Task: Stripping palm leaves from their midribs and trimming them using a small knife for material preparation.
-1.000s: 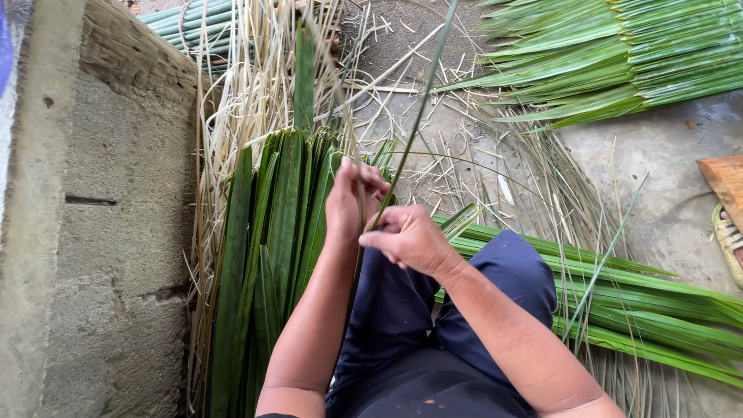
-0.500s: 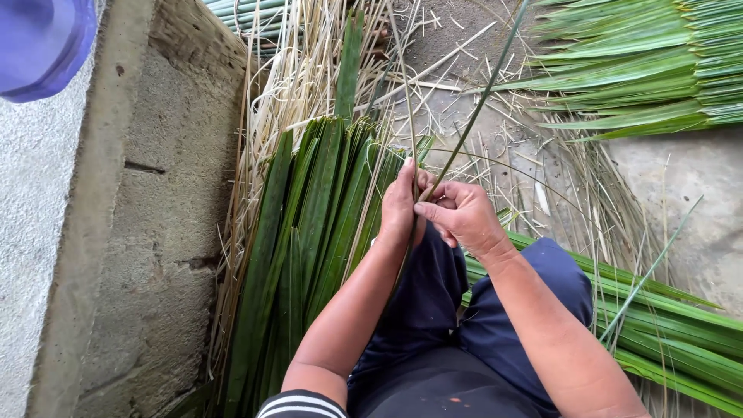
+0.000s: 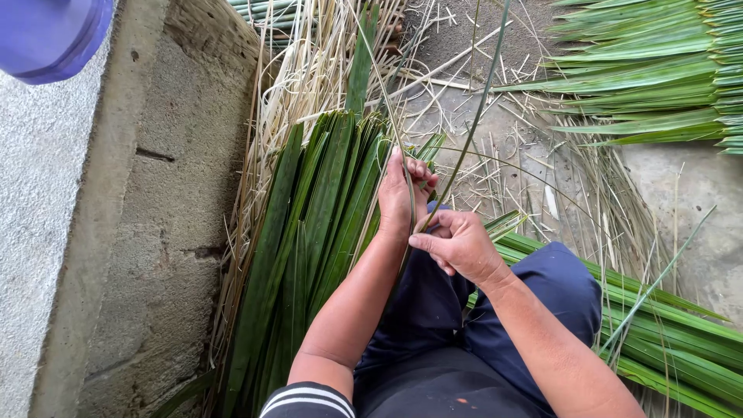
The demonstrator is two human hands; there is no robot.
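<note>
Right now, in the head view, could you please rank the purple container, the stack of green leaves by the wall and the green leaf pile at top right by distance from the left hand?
1. Stack of green leaves, just left of the left hand.
2. Green leaf pile, upper right.
3. Purple container, top left corner.

Rough concrete wall (image 3: pixel 155 232) left (daylit); grey concrete floor (image 3: pixel 689 193).

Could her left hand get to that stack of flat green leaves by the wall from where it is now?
Probably yes. The left hand is right beside the stack of green leaves, with nothing lying between them. But it pinches a thin leaf strip together with the right hand, so it would likely have to let go first.
</note>
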